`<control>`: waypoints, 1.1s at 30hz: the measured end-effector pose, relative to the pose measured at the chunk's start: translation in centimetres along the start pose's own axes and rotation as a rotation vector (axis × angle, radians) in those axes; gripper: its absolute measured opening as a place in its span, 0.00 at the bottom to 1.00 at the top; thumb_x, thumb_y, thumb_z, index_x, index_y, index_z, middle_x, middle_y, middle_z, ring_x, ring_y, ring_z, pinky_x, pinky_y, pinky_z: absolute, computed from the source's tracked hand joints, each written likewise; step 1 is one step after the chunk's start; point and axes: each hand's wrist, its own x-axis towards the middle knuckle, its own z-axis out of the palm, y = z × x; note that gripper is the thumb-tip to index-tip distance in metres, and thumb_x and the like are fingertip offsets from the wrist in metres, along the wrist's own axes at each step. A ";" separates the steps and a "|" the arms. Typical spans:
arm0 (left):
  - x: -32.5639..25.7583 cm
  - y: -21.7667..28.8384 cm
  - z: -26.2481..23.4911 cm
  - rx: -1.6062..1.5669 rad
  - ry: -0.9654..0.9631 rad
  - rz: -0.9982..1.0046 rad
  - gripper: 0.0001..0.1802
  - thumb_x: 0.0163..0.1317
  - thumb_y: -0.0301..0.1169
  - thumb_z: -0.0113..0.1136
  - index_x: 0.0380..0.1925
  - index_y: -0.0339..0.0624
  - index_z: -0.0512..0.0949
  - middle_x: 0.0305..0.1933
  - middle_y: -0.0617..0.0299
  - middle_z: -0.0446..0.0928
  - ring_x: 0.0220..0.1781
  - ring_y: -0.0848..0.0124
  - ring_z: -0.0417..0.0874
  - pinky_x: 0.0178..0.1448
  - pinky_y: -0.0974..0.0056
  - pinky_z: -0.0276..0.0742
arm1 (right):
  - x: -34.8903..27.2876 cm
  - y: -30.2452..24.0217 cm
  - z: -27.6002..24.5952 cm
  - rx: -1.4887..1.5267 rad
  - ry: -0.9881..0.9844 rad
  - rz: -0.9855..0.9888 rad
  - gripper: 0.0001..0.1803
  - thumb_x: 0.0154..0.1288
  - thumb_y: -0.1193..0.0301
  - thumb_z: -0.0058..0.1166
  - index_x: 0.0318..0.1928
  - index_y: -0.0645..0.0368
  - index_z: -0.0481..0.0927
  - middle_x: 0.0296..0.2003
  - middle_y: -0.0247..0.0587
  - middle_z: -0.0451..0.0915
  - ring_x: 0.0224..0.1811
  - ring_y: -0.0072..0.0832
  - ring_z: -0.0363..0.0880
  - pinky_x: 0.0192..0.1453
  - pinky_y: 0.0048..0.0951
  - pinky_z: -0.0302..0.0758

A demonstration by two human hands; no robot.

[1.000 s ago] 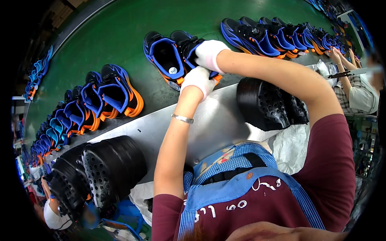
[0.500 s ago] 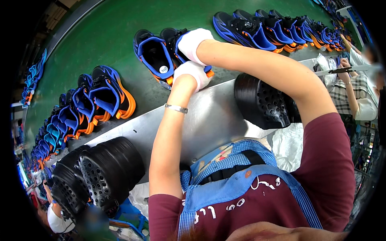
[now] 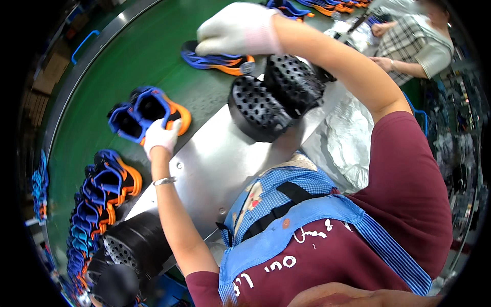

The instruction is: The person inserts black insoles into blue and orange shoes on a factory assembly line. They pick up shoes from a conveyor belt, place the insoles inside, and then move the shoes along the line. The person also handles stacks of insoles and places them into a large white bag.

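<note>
The gloved left hand (image 3: 161, 137) is gripping a blue-and-orange shoe pair (image 3: 146, 110) at centre left on the green conveyor belt (image 3: 102, 66); the gloved right hand (image 3: 235, 28), fingers closed, is pressing another blue-and-orange shoe (image 3: 217, 59) at top. Many pairs are already lying lined up at lower left.

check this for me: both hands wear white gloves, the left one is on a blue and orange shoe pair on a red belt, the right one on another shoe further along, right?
Not quite: the belt is green, not red, as the head view shows. The rest holds: the gloved left hand rests on the blue and orange shoe pair, and the gloved right hand is on another shoe further along.
</note>
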 end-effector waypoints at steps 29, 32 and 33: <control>5.9 17.3 5.9 0.038 -0.053 0.722 0.23 0.64 0.43 0.57 0.56 0.46 0.75 0.58 0.52 0.73 0.56 0.51 0.77 0.58 0.56 0.75 | -19.3 20.3 13.8 0.138 0.272 0.509 0.25 0.52 0.60 0.67 0.48 0.57 0.75 0.43 0.43 0.76 0.45 0.39 0.79 0.49 0.35 0.76; 5.4 15.8 5.5 0.096 -0.007 0.666 0.15 0.65 0.44 0.53 0.43 0.49 0.81 0.48 0.54 0.76 0.49 0.52 0.79 0.51 0.53 0.76 | -19.5 20.3 12.8 0.149 0.281 0.507 0.25 0.51 0.61 0.67 0.48 0.58 0.75 0.42 0.43 0.76 0.43 0.37 0.79 0.49 0.35 0.76; 5.1 15.2 5.0 0.166 -0.017 0.654 0.15 0.65 0.44 0.53 0.42 0.49 0.81 0.47 0.55 0.76 0.48 0.52 0.80 0.50 0.53 0.76 | -19.5 20.2 12.6 0.149 0.303 0.506 0.25 0.51 0.62 0.67 0.48 0.59 0.75 0.43 0.43 0.76 0.43 0.37 0.79 0.50 0.34 0.77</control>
